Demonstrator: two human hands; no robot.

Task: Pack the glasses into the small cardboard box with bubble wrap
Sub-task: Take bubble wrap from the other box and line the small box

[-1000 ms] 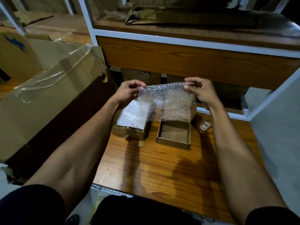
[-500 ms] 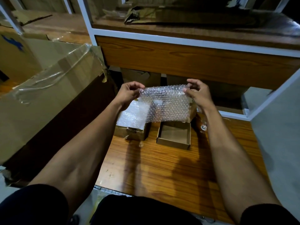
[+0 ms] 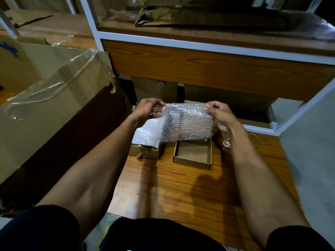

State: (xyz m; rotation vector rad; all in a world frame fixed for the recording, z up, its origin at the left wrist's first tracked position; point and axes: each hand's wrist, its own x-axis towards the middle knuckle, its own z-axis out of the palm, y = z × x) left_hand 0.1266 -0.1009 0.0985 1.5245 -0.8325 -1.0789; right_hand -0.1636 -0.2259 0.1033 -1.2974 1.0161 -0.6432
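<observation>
Lowered since a second ago, your bubble wrap sheet [image 3: 186,122] hangs above the open small cardboard box [image 3: 192,154], left hand [image 3: 146,110] and right hand [image 3: 220,115] pinching its top corners, glass [image 3: 226,143] beside the box on the wooden table [image 3: 181,187], no legible writing.

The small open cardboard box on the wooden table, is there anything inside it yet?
No, the small open cardboard box shows only its bare brown floor, while both hands hold the clear bubble wrap sheet above it.
</observation>
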